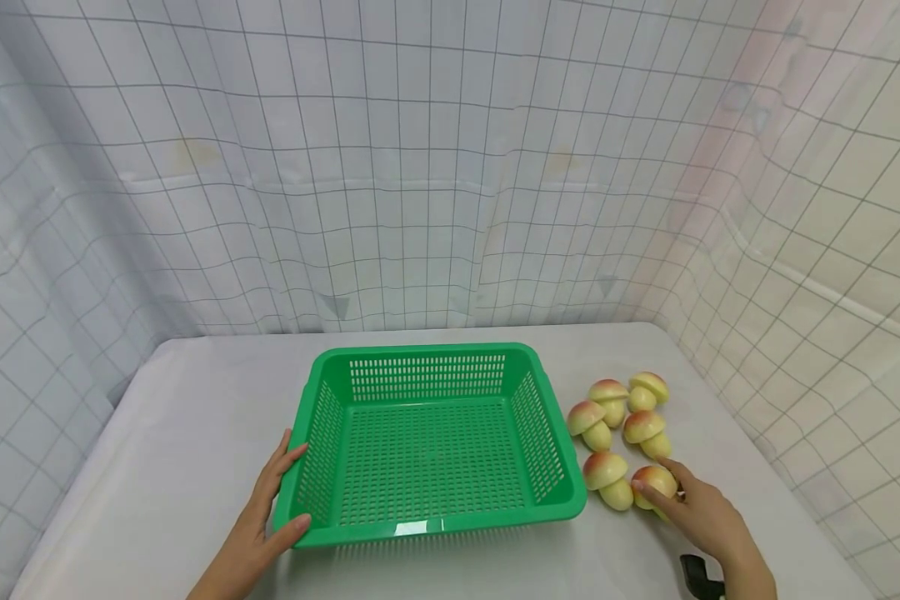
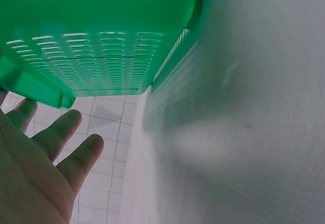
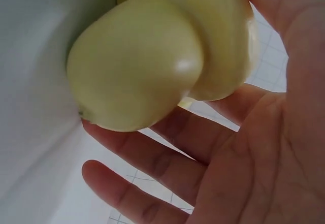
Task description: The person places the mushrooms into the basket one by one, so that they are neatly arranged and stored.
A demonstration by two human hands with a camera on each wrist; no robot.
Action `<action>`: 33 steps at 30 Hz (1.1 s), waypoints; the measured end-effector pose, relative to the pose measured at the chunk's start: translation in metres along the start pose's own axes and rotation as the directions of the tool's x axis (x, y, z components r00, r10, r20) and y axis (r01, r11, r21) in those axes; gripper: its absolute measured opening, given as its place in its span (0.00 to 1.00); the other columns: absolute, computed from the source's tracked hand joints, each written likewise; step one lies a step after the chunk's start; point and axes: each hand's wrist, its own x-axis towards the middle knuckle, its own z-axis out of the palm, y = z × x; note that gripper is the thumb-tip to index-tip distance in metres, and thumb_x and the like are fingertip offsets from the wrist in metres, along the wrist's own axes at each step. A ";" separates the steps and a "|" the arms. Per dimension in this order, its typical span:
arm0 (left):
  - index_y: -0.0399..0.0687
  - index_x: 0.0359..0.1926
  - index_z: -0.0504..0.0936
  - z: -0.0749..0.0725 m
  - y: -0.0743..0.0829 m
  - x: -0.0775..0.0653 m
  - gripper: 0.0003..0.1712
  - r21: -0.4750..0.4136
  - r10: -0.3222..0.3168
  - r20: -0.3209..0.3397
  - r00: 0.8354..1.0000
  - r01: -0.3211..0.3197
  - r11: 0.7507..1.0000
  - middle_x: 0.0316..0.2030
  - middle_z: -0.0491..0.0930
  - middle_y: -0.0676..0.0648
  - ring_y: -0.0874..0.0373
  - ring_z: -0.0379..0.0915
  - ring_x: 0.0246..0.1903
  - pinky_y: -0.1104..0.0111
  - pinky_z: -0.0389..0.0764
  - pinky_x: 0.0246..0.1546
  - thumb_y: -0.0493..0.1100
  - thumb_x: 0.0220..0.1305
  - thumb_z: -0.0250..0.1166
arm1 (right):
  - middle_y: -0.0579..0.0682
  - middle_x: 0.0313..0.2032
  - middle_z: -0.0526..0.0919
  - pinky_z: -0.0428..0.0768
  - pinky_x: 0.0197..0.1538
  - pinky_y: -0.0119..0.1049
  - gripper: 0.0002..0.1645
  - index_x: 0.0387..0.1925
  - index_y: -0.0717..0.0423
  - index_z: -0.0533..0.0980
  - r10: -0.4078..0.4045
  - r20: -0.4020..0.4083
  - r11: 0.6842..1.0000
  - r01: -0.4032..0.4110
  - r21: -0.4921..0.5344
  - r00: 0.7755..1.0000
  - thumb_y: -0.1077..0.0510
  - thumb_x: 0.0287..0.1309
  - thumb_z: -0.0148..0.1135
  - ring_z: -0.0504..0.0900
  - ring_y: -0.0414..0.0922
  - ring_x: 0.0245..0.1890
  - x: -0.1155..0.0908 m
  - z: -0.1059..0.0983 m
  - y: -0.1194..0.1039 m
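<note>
A green plastic basket (image 1: 435, 523) with slotted walls stands mid-table with nothing in it. At its left side is my left hand (image 1: 253, 521), with the thumb on the near corner of the rim and fingertips along the left rim. Several of that hand's fingers (image 2: 84, 158) are spread and fairly straight in the left wrist view. My right hand (image 1: 708, 517) holds the nearest toy mushroom (image 1: 654, 483), its thumb and fingers around the red-and-yellow cap. The mushroom's pale yellow stem (image 3: 134, 66) fills much of the right wrist view, low beside the white cloth.
Several similar mushrooms (image 1: 606, 468) lie grouped between the basket's right side and the right hand. A black strap-like piece (image 1: 699, 575) shows at the right wrist. White cloth covers the table (image 1: 172, 450), and a grid-patterned curtain (image 1: 427, 208) surrounds its back and sides.
</note>
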 end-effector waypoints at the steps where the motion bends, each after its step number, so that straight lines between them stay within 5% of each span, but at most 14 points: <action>1: 0.60 0.74 0.47 0.000 0.000 0.000 0.44 0.005 0.004 -0.001 1.000 -0.004 1.000 0.74 0.32 0.56 0.61 0.29 0.70 0.70 0.49 0.58 0.36 0.63 0.58 | 0.62 0.44 0.80 0.74 0.39 0.54 0.50 0.67 0.62 0.60 0.002 -0.001 1.000 -0.002 0.001 1.000 0.29 0.58 0.50 0.79 0.56 0.43 0.000 0.001 0.000; 6: 0.59 0.74 0.47 0.000 0.000 0.000 0.44 0.013 0.022 -0.006 1.000 -0.022 1.000 0.74 0.32 0.55 0.61 0.29 0.70 0.80 0.47 0.55 0.35 0.63 0.58 | 0.63 0.46 0.79 0.73 0.40 0.56 0.51 0.68 0.63 0.60 0.006 -0.007 1.000 -0.006 -0.001 1.000 0.28 0.59 0.49 0.78 0.59 0.44 -0.001 0.002 0.000; 14: 0.61 0.74 0.47 0.000 0.001 0.000 0.43 0.020 -0.011 -0.002 1.000 0.011 1.000 0.74 0.32 0.56 0.62 0.30 0.70 0.66 0.52 0.58 0.37 0.64 0.58 | 0.66 0.47 0.78 0.73 0.40 0.57 0.49 0.66 0.63 0.62 -0.013 -0.036 1.000 0.013 0.008 0.999 0.29 0.59 0.50 0.78 0.60 0.44 -0.001 0.004 0.001; 19: 0.62 0.74 0.48 0.000 0.000 0.001 0.43 -0.005 -0.020 0.001 1.000 0.020 1.000 0.73 0.31 0.57 0.63 0.29 0.70 0.36 0.52 0.51 0.37 0.64 0.58 | 0.63 0.44 0.80 0.74 0.38 0.53 0.48 0.65 0.62 0.64 -0.003 -0.047 1.000 0.004 0.027 0.999 0.29 0.58 0.52 0.79 0.55 0.40 0.000 0.004 0.000; 33: 0.62 0.74 0.48 0.000 0.001 0.001 0.43 -0.002 -0.022 -0.001 1.000 0.022 1.000 0.73 0.31 0.57 0.63 0.29 0.70 0.35 0.51 0.50 0.37 0.64 0.58 | 0.50 0.32 0.78 0.70 0.30 0.42 0.43 0.60 0.56 0.68 0.026 -0.089 0.999 -0.023 0.034 0.996 0.29 0.56 0.54 0.74 0.46 0.31 0.001 0.003 0.000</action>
